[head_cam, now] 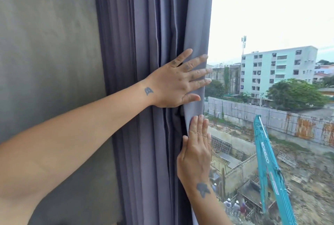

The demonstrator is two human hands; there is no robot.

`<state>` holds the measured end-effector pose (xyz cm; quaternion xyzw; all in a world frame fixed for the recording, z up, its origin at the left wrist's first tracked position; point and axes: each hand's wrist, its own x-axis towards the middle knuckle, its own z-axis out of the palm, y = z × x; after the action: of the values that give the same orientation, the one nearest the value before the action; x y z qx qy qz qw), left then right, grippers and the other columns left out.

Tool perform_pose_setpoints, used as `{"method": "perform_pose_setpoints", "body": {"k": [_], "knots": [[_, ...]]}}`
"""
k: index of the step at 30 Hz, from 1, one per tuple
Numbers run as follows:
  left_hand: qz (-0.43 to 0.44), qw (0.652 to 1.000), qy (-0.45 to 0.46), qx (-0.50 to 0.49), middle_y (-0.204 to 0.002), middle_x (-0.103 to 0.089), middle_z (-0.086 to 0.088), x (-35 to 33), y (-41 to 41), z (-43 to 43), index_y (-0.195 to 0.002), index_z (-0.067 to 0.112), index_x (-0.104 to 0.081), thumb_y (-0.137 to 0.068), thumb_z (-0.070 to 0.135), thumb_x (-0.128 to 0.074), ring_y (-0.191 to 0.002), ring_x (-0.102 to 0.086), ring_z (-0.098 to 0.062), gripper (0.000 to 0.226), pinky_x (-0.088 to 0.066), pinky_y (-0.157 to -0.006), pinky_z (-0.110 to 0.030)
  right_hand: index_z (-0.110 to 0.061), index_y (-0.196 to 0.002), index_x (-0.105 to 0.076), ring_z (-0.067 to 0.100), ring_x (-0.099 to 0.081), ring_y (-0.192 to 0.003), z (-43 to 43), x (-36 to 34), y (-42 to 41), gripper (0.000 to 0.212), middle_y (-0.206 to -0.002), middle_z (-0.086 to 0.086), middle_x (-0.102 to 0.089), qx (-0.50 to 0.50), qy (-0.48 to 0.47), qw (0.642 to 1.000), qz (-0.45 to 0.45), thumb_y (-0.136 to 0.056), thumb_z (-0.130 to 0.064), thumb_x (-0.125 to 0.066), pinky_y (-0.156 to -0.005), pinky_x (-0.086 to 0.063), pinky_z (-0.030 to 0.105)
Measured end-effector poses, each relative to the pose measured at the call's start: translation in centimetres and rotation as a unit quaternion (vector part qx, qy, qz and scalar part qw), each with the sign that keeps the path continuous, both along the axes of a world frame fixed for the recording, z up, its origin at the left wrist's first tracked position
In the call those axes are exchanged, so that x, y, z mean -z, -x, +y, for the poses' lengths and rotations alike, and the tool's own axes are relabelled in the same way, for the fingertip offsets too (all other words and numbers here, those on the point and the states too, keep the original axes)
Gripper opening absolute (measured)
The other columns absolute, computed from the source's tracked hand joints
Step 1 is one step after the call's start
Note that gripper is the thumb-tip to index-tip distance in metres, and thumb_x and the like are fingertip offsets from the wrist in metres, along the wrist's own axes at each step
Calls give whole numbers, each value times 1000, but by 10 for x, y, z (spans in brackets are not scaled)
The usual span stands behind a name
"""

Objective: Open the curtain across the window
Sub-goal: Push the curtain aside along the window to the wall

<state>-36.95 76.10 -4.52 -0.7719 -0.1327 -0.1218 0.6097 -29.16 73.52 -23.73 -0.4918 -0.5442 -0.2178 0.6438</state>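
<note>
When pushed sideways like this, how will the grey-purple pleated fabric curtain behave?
The grey-purple pleated fabric curtain is probably floppy: it bunches into folds beside the grey wall. It likely needs flat pressure, as the left hand and right hand press open-palmed.

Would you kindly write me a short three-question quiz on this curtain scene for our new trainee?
1. True or false: the curtain is bunched against the wall.
2. Which hand is higher on the curtain's edge: A) left hand B) right hand?
3. Fill in: outside the window stands a turquoise ____.

Key: 1 true; 2 A; 3 excavator arm. Both hands lie flat, fingers extended, not gripping.
</note>
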Motion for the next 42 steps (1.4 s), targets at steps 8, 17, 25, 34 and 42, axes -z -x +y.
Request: {"method": "perform_pose_setpoints", "body": {"k": [8,17,25,34,42], "knots": [[2,999,-3,-50,-146,-44,-7,0,28,48,-140,15,-43,-97,49,0,-139,-30,-33,70,-2,-112,-49,3,-133,-34,22,-19,-132,53,-2,25,59,-138,23,-39,-12,28,1000,-8,-99,-35,-5,-104,-20,42],[5,991,9,-135,-154,-30,-4,-3,58,90,-147,15,-23,-94,51,8,-143,-18,-30,72,16,-110,-43,5,-130,-40,36,-28,-127,103,-10,53,49,-135,27,-42,-38,75,996,-34,-93,-24,-24,-98,-25,58],[-3,972,-6,-234,-159,11,1,-1,78,116,-148,19,15,-98,49,-6,-143,18,-25,61,22,-108,-45,6,-128,-42,39,-37,-123,141,-18,80,65,-131,28,-46,-89,116,988,-40,-99,-35,-1,-93,-35,59],[-10,955,24,-296,-159,14,0,-2,103,134,-149,19,13,-99,49,-7,-143,19,-23,61,18,-112,-44,7,-128,-43,43,-41,-120,172,-18,102,51,-129,29,-48,-101,157,981,-56,-89,-23,-25,-90,-39,60],[-33,953,43,-298,-159,14,-1,-1,125,165,-150,18,11,-100,48,-7,-143,19,-23,61,17,-113,-43,-2,-141,-17,32,-8,-137,197,-22,114,48,-149,20,-17,-104,159,977,-101,-98,-12,-36,-109,-11,45]]}}
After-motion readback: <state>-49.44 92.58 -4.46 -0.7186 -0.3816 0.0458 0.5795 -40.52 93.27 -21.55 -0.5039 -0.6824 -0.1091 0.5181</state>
